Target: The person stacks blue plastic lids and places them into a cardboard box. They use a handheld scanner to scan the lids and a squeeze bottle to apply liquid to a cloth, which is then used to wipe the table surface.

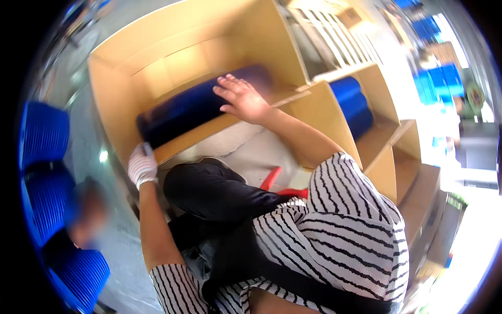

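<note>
A long row of dark blue ribbed pieces [183, 110], nested into a stack, lies on its side in a large open cardboard box [157, 68]. Its right end is smeared by motion. My bare right hand [243, 99] is over the stack with fingers spread; whether it touches I cannot tell. On my left hand [142, 168] is a white striped glove. It is closed at the box's near left corner, close to the stack's left end, seemingly around the rim; its fingertips are partly hidden.
More blue ribbed stacks [47, 193] stand along the left, beside a blurred head of another person [89, 214]. To my right, another cardboard box [379, 146] holds a blue stack [351, 104]. A red object [271, 179] lies by my leg. Blue crates [439, 83] are farther off.
</note>
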Action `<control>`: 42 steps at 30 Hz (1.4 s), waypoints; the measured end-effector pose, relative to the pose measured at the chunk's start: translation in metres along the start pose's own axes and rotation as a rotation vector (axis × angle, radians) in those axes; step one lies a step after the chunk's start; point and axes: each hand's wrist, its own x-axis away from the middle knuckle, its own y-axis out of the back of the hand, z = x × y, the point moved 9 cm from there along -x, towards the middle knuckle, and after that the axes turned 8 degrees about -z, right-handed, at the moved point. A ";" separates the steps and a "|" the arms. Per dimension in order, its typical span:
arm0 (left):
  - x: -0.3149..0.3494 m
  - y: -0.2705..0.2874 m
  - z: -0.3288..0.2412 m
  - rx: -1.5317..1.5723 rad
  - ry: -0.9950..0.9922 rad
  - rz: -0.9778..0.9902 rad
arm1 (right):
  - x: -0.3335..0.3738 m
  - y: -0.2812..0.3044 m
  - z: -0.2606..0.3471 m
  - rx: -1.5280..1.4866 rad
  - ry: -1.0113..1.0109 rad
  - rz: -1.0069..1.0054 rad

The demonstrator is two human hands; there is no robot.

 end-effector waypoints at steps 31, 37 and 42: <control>0.157 0.004 0.029 0.359 -0.277 -0.281 | 0.348 0.141 -0.113 0.157 -1.065 0.413; 0.184 -0.020 0.048 0.290 -0.177 -0.193 | 0.357 0.142 -0.113 0.105 -1.019 0.463; 0.193 -0.047 0.025 0.295 -0.200 -0.121 | 0.364 0.144 -0.134 0.057 -0.973 0.369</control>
